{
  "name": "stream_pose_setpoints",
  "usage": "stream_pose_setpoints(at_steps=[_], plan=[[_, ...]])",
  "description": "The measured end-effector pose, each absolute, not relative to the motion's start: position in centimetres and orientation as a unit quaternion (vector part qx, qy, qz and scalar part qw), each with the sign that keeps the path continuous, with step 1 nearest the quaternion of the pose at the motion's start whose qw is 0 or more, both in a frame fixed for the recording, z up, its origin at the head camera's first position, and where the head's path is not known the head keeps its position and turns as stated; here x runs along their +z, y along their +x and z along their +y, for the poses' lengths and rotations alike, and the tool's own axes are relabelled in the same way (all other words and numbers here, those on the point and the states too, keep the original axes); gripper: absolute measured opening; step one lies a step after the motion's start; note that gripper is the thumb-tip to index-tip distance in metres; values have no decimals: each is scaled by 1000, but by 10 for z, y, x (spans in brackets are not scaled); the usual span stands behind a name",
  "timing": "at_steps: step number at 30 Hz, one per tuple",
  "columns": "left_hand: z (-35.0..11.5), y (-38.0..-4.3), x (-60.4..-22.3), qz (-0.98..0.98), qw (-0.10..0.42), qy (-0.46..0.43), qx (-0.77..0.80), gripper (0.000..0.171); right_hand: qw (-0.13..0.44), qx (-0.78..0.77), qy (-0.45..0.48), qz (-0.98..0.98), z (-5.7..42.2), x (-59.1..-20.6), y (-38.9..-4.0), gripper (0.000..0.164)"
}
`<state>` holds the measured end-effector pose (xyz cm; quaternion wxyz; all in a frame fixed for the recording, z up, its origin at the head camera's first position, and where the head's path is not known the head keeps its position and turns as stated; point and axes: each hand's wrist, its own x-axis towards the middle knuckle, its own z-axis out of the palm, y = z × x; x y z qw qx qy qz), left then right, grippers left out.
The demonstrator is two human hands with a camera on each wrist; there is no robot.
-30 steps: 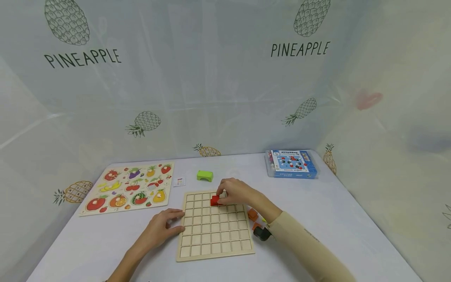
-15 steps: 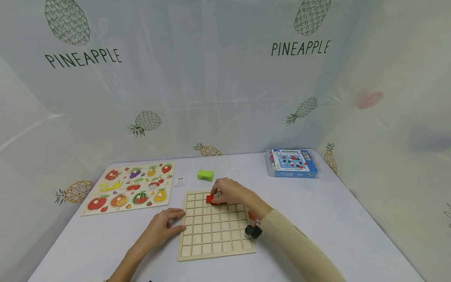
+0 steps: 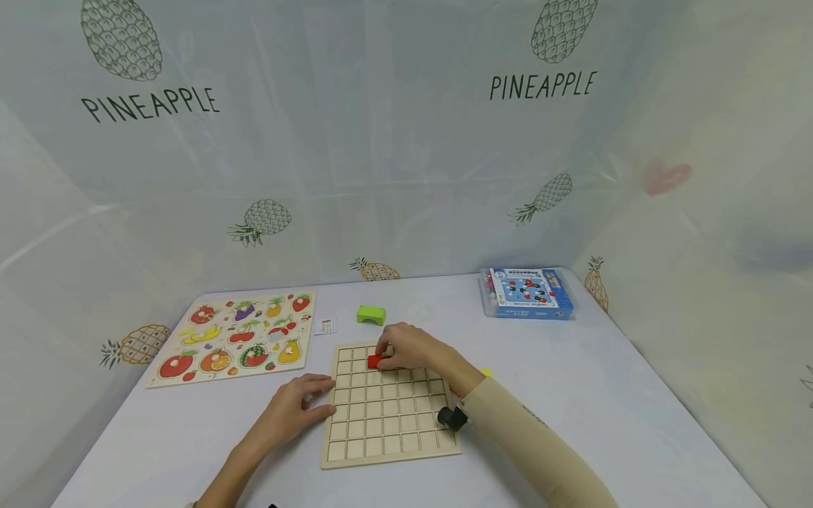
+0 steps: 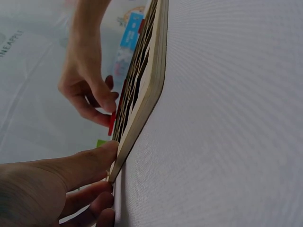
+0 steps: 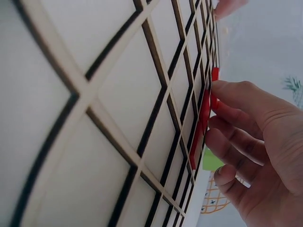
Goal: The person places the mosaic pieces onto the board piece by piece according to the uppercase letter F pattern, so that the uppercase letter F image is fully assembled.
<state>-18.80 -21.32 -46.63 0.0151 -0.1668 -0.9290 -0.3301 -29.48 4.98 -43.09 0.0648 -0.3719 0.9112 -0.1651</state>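
Note:
A pale wooden grid board (image 3: 375, 409) lies on the white table in front of me. My right hand (image 3: 409, 347) is over its far rows, pinching a red block (image 3: 374, 361) between thumb and fingers. In the right wrist view, more red (image 5: 204, 112) shows in the grid just below that block; how many pieces it is I cannot tell. My left hand (image 3: 293, 408) rests at the board's left edge, its thumb and fingertips touching the rim and apart from each other. The left wrist view shows the left thumb (image 4: 97, 158) against the board's edge.
A fruit puzzle board (image 3: 235, 339) lies at the left, with a small printed card (image 3: 324, 327) beside it. Behind the grid stands a green arch block (image 3: 371, 315). A blue boxed set (image 3: 527, 293) is at the back right. A yellow piece (image 3: 485, 372) peeks out by the right sleeve.
My right hand has shifted left along the far rows with the red block. The orange pieces right of the board are now mostly covered by the arm. My left hand stays put.

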Motion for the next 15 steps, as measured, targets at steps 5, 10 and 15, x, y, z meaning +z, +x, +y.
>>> stream_pose_setpoints(at_steps=[5,10,15], plan=[[-213,-188,-467,-929,20,-172,-329,46,66,-160,-369,913,49,-432,-293,23],[-213,-188,-468,-930,13,-163,-328,46,64,-160,-369,913,48,-433,-293,23],[-213,-188,-469,-930,10,-163,-328,46,67,-169,-373,910,47,-434,-293,23]])
